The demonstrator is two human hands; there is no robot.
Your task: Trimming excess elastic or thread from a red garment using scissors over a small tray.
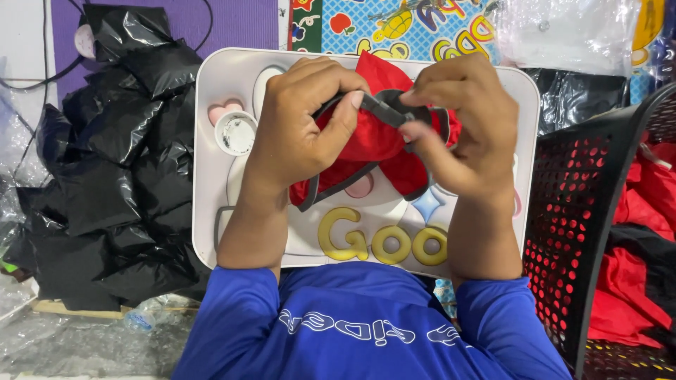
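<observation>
In the head view, a red fabric garment with grey elastic trim (373, 144) is held above the white plastic lap table (204, 141). The left hand (299, 116) and right hand (461, 123) pinch the trim, fingers closed; folding appears underway, calling for steady tension.

Both forearms reach forward over the white tray (204, 141). The left hand (303, 123) and right hand (461, 127) meet above its middle, fingers curled, pinching closed.
</observation>
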